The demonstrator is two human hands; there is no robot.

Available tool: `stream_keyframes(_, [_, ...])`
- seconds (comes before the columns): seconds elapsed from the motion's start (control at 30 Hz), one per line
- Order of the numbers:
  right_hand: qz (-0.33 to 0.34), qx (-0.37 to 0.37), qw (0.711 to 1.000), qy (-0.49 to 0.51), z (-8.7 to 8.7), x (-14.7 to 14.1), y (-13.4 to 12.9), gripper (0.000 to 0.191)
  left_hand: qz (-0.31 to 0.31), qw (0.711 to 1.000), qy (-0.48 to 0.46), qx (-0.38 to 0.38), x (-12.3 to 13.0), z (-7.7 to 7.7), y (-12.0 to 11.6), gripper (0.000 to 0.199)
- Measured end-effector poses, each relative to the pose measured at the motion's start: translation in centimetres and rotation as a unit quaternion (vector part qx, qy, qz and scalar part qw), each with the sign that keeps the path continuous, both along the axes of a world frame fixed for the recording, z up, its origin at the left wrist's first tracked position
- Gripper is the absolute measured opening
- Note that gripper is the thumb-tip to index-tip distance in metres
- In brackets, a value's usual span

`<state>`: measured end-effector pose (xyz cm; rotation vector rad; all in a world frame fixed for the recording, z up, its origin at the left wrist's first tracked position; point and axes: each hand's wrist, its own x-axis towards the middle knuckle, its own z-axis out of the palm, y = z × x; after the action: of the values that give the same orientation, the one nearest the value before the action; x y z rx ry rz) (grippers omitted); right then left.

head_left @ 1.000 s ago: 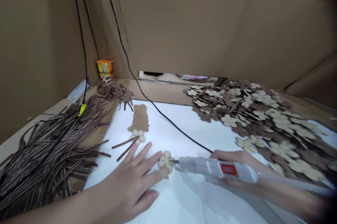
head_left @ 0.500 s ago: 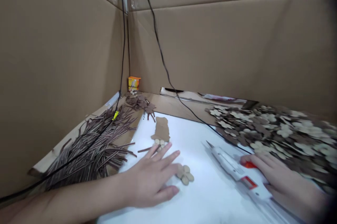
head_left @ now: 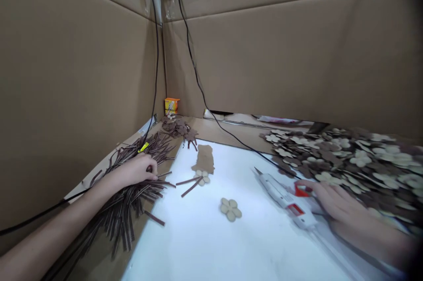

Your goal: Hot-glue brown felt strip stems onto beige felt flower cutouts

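My left hand (head_left: 145, 168) is at the heap of brown strips (head_left: 125, 215) on the left, its fingers curled closed among them. Which strip it pinches is hidden. My right hand (head_left: 333, 201) has its fingers at the red trigger of a white glue gun (head_left: 280, 193), whose pointed tip faces up and left over the white board (head_left: 198, 245). A beige five-petal flower (head_left: 231, 209) lies alone on the board. Farther back, a second beige flower (head_left: 202, 177) has two brown strips lying at it, beside a torn brown patch (head_left: 204, 157).
Brown and beige flower cutouts (head_left: 360, 157) are heaped on the right. More brown pieces (head_left: 178, 127) lie in the far corner before an orange-yellow box (head_left: 171, 105). Cardboard walls (head_left: 280, 61) enclose the table. A black cord (head_left: 194, 67) hangs down and crosses the board.
My left hand has left the flowers and moved left to the strips, closing there. The second flower and its strips are now uncovered. My right hand stays at the glue gun.
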<state>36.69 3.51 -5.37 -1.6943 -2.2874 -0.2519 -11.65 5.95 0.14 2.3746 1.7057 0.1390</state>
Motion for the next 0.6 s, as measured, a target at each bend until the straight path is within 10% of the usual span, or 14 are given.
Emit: stream_keyframes(0.6, [0.139, -0.020, 0.990, -0.018, 8.4, -6.2, -2.9, 0.030, -0.004, 0.995, -0.067, 0.077, 0.4, -0.6, 0.0, 0.015])
